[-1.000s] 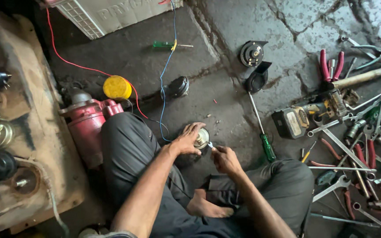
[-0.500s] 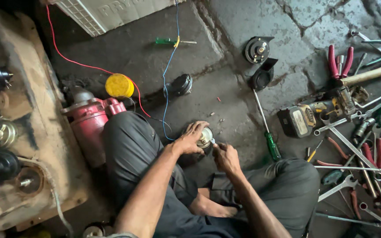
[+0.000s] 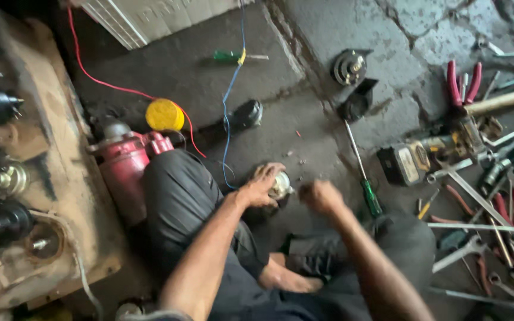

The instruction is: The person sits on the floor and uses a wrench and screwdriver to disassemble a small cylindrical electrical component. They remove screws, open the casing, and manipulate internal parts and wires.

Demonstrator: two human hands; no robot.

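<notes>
A person sits on a cracked concrete floor [image 3: 304,137]. The left hand [image 3: 260,187] grips a small round metal part [image 3: 281,185] at centre. The right hand [image 3: 322,196], blurred and clenched, sits just beside it at three o'clock; whether it holds anything is unclear.

A repair workshop: pliers [image 3: 462,83], spanners [image 3: 477,199] and screwdrivers [image 3: 364,178] lie scattered across the grimy cracked concrete floor [image 3: 411,24].

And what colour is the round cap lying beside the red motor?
Yellow cap, clearest in the head view.
</notes>
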